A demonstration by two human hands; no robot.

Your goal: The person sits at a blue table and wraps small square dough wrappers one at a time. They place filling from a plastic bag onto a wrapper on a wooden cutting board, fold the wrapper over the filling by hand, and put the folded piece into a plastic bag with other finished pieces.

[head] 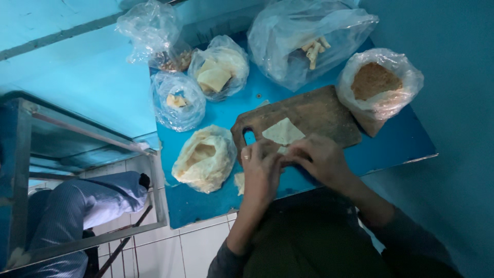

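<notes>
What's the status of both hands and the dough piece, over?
Left hand and right hand together, pinching a pale thin dough piece. Flat pale triangular wrapper on brown wooden cutting board. Nothing in the way.

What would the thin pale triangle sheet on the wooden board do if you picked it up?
The pale sheet lies flat and thin on the wooden board, so it would probably droop, feel light, and perhaps tear easily.

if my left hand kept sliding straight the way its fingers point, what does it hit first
Most likely the pale dough sheet lying on the wooden cutting board, just beyond the left hand. Depth is hard to judge from above, so take this as probable.
</notes>
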